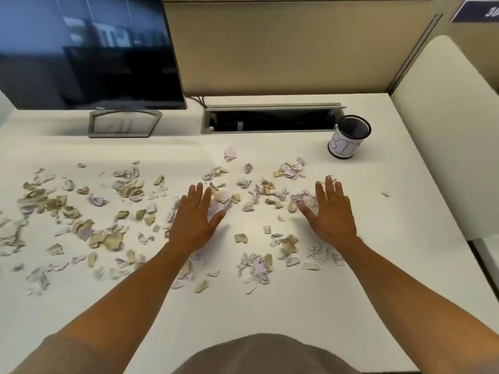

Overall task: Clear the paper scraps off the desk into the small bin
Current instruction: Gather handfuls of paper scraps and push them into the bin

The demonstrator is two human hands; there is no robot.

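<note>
Several torn paper scraps [129,188], white and tan, lie scattered over the white desk [405,238] from the left edge to right of centre. The small bin [348,137], a black mesh cup with a white label reading BIN, stands upright at the back right. My left hand [195,218] hovers flat and open over scraps near the desk's middle, palm down, fingers spread. My right hand [330,211] is likewise open and palm down, to the right, its fingertips over a cluster of scraps [303,198]. Neither hand holds anything. The bin is beyond and right of my right hand.
A dark monitor [86,49] on a grey stand [124,124] occupies the back left. An open cable tray [270,121] is recessed into the desk at the back, left of the bin. Beige partitions [283,47] wall the back and right sides.
</note>
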